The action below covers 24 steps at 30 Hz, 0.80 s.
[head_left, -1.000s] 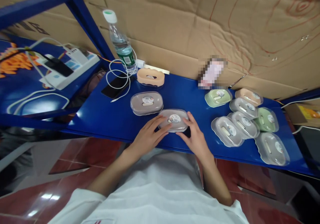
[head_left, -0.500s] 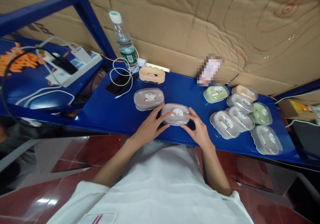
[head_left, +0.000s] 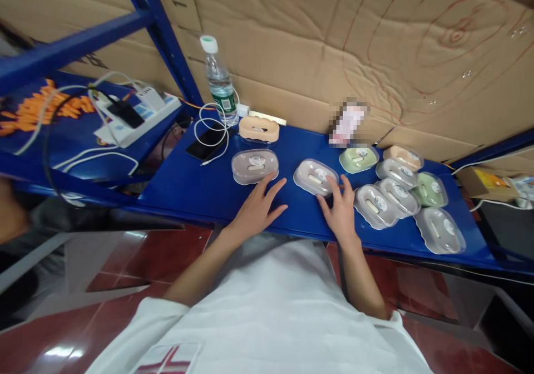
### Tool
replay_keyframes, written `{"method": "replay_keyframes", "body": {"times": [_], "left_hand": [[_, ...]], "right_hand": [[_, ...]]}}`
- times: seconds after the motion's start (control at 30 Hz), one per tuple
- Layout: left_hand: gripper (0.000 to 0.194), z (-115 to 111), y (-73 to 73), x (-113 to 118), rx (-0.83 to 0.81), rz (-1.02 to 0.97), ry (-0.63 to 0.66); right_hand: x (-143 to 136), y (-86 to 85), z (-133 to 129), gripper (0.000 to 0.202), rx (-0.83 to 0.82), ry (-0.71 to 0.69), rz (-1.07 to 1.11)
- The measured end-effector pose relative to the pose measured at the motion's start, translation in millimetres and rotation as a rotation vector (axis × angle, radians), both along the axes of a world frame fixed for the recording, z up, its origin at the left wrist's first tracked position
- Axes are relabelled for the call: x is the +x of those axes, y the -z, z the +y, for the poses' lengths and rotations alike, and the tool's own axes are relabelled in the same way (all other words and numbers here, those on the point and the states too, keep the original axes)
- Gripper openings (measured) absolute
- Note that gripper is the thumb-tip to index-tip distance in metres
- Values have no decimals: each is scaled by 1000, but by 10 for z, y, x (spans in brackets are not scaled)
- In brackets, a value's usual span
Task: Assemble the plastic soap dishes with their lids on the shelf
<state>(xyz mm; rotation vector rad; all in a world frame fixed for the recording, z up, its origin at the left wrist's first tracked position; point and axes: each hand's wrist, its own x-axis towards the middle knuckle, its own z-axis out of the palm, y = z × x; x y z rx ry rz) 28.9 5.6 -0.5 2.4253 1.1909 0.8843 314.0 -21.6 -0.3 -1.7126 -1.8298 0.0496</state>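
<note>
A grey soap box (head_left: 312,175) with a clear lid and a round sticker lies slightly turned on the blue table. My right hand (head_left: 341,210) has its thumb at the front edge and its fingers on the right end of this box. My left hand (head_left: 256,207) is open and empty, fingers spread above the table. Its fingertips are close to a second grey soap box (head_left: 244,168) on the left; whether they touch it I cannot tell. Behind that one sits a peach soap box part (head_left: 267,131) with an oval opening.
Several grey, green and peach soap boxes (head_left: 377,210) are grouped on the right. At the back left stand a water bottle (head_left: 221,87) and a black phone (head_left: 206,144) with a white cable. A power strip (head_left: 136,123) and orange pieces (head_left: 41,109) lie further left. Cardboard (head_left: 292,45) walls the back.
The grey soap box has moved right and turned, with my right hand at its end. My left hand has come off it and stays to its left. The view has shifted slightly.
</note>
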Motion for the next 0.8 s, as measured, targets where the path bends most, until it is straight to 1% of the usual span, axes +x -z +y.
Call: {"method": "replay_keyframes", "body": {"times": [0.07,0.17,0.23,0.3,0.33,0.4,0.43,0.47,0.5,0.53,0.6,0.67,0.7,0.73,0.8], "left_hand": [[62,1,-17,-7,-9,12,0],[55,-2,-30,-6,-1,44,17],[49,-13,-23,10,37,69,3],[43,-30,-8,38,100,98,-53],[43,-38,0,52,137,112,-95],[47,-45,10,62,196,134,-195],[51,-44,10,52,215,141,-245],[54,-40,6,27,225,150,-288],[55,-34,-2,-12,227,162,-324],[54,-26,-14,-67,223,176,-348],[49,-8,-44,-208,215,197,-380],[44,17,-65,-366,222,191,-430],[43,33,-66,-440,231,177,-466],[42,53,-59,-505,240,163,-501],[41,94,-25,-600,248,137,-550]], "right_hand": [[2,11,87,63,0,39,-25],[19,-39,329,67,-58,13,-41],[-5,-145,559,72,-91,17,-99],[-107,-298,830,75,-75,-16,-180],[-195,-378,976,72,-60,-80,-217],[-437,-512,1276,61,-51,-296,-270],[-578,-555,1425,56,-62,-412,-286],[-723,-579,1567,54,-75,-499,-295],[-863,-586,1700,53,-86,-555,-301],[-990,-580,1820,53,-96,-579,-308],[-1183,-545,2003,54,-114,-560,-333],[-1278,-506,2083,49,-138,-531,-360],[-1288,-491,2073,43,-148,-521,-367],[-1276,-479,2027,38,-150,-513,-366],[-1196,-464,1822,32,-131,-500,-340]]}}
